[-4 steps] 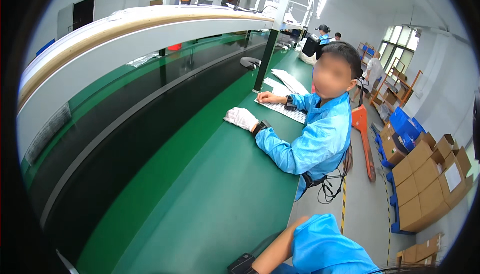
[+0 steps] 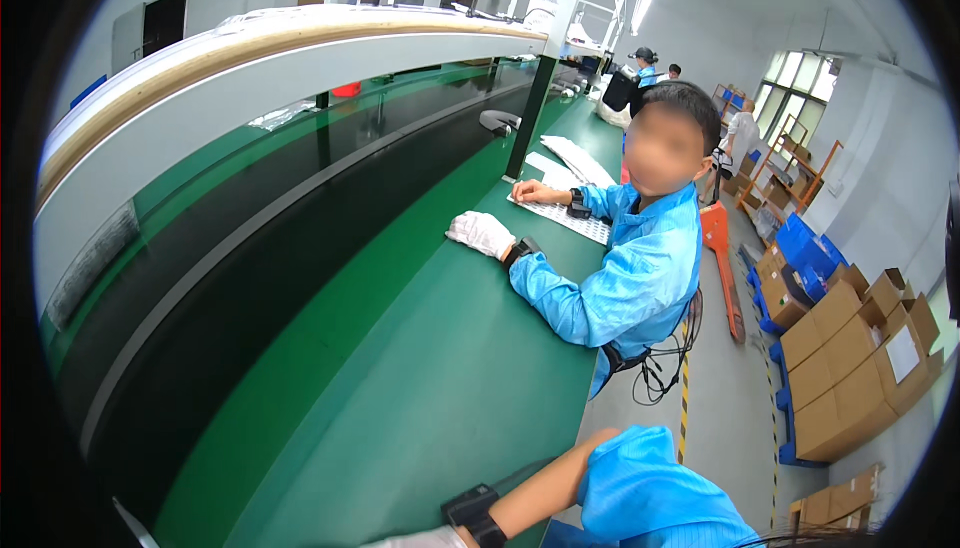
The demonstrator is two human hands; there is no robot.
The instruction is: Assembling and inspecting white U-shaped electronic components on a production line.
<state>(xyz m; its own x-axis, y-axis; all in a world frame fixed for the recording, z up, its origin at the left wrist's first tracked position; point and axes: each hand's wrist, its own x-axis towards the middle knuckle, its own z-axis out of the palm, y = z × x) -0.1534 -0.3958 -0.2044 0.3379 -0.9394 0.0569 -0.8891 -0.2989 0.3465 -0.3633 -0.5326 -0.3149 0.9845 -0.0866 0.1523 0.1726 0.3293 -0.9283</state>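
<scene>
My right forearm reaches in from the lower right, its blue sleeve (image 2: 650, 488) pushed up to the elbow. A black wrist device (image 2: 473, 510) is strapped at its end. Of my right hand (image 2: 420, 540), only part of a white glove shows at the bottom edge, low over the green workbench (image 2: 430, 418). Its fingers are cut off by the edge, so a hold cannot be made out. My left hand is out of view. A co-worker in a blue jacket (image 2: 640, 258) sits along the bench. That person's gloved hand (image 2: 480, 235) rests on the green surface, the bare hand on a white perforated sheet (image 2: 565, 218).
A dark conveyor belt (image 2: 300, 238) runs along the bench, beneath a raised shelf (image 2: 300, 48). A dark post (image 2: 530, 118) stands at the bench. Cardboard boxes (image 2: 840, 378) sit on blue pallets at right. An orange pallet jack (image 2: 722, 268) and other people are farther back.
My right forearm has moved left and further into view, bringing the wrist device and part of the white glove into the picture. The co-worker's hands stay in place.
</scene>
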